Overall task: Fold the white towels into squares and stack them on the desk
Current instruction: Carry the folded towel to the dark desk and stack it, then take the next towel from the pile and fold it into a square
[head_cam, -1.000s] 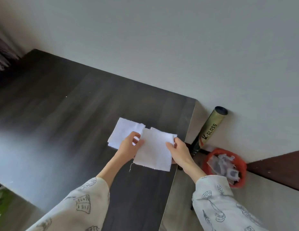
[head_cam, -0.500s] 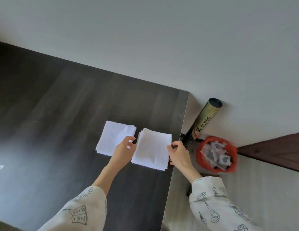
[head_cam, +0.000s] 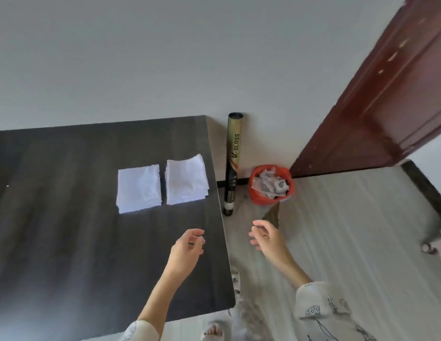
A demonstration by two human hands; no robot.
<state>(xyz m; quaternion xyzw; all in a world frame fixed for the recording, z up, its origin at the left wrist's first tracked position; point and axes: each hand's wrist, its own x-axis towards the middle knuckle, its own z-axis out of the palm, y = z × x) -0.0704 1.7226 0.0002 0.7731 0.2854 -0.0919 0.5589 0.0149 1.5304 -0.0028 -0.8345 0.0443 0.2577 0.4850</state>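
Observation:
Two piles of folded white towels lie side by side on the dark desk (head_cam: 66,230). The left pile (head_cam: 139,188) is a neat square. The right pile (head_cam: 186,182) sits close to the desk's right edge, its layers slightly fanned. My left hand (head_cam: 187,249) hovers above the desk near its right edge, fingers loosely curled, holding nothing. My right hand (head_cam: 265,238) hangs over the floor just past the edge, fingers relaxed and empty. Both hands are well short of the piles.
A tall tube marked K-GLASS (head_cam: 232,166) leans on the wall beside the desk. An orange bin (head_cam: 269,185) full of crumpled paper stands on the floor by it. A dark red door (head_cam: 377,94) stands at right. My slippered feet (head_cam: 214,331) show below.
Both hands let go of the right pile and drew back toward me. The view swung to the right, bringing the door and floor into sight.

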